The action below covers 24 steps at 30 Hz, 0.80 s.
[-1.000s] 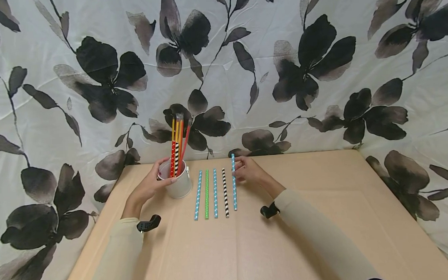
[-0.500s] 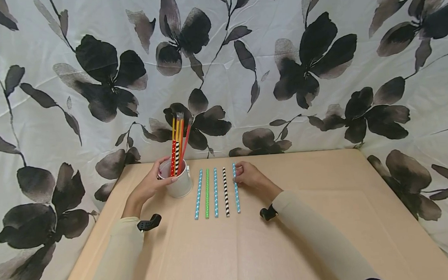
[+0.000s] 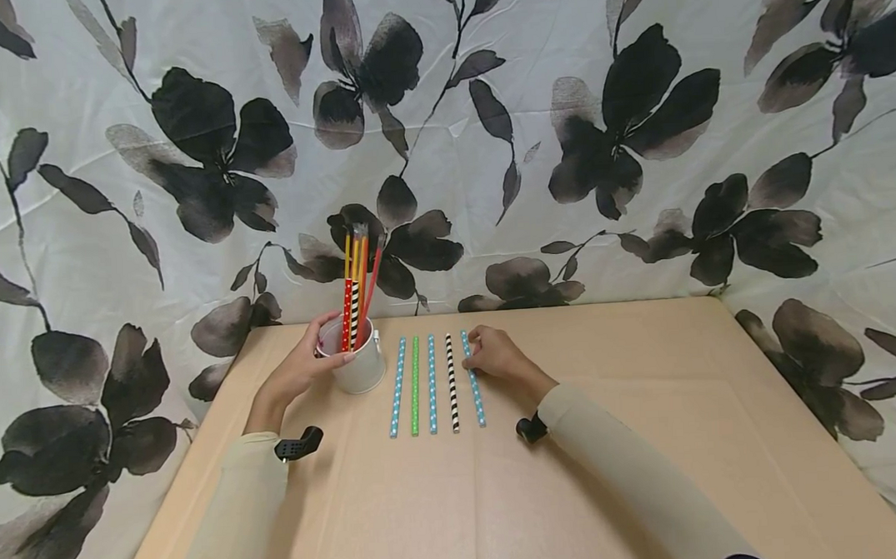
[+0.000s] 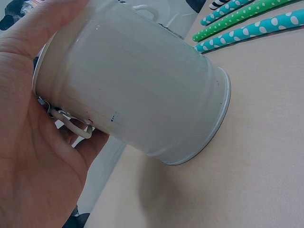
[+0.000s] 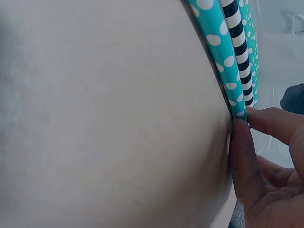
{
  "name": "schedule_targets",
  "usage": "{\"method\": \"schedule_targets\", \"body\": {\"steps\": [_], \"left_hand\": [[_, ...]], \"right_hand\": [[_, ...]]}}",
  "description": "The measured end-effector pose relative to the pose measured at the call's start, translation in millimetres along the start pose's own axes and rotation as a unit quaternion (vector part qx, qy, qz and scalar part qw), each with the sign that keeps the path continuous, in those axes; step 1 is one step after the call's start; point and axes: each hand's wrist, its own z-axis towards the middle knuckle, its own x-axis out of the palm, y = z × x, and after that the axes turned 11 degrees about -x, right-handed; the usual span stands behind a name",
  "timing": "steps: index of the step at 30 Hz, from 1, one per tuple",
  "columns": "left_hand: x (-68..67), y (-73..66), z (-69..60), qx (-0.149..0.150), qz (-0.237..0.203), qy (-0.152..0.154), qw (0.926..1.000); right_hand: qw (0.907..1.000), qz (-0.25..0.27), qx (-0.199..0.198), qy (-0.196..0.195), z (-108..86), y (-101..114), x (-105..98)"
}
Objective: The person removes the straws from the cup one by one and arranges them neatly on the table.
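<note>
My left hand grips the white metal bucket at its left side, thumb across the front near the rim; the left wrist view shows the bucket in that hand. Red, yellow and striped sticks stand inside it. With thumb and finger, my right hand pinches the upper part of a blue dotted straw, which lies slightly slanted on the table. In the right wrist view, the fingertips of the hand touch the end of this straw.
Left of the pinched straw, a black-and-white striped straw, a blue one, a green one and another blue one lie roughly parallel on the wooden table. Floral fabric hangs behind the table.
The right hand has brought the blue dotted straw down toward me, level with the row, and its top has tilted left. The left hand and bucket have stayed in place.
</note>
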Motion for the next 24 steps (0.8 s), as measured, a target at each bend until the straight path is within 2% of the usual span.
{"method": "schedule_targets", "body": {"steps": [7, 15, 20, 24], "left_hand": [[1.2, -4.8, -2.4, -0.006, -0.005, 0.005, 1.0], [2.5, -20.9, -13.8, -0.014, -0.01, 0.013, 0.9998], [1.9, -7.6, -5.4, -0.005, -0.009, 0.008, 0.9999], [1.4, -7.6, -5.5, -0.008, -0.009, 0.007, 0.9999]], "right_hand": [[1.0, -0.008, 0.003, 0.005, 0.4, 1.9, 0.9], [0.9998, -0.016, 0.012, -0.003, -0.8, 3.4, -1.6], [0.9997, -0.017, 0.015, 0.0, -0.5, 4.0, -2.9], [0.9997, -0.018, 0.014, 0.004, -0.4, 3.4, -1.7]]}}
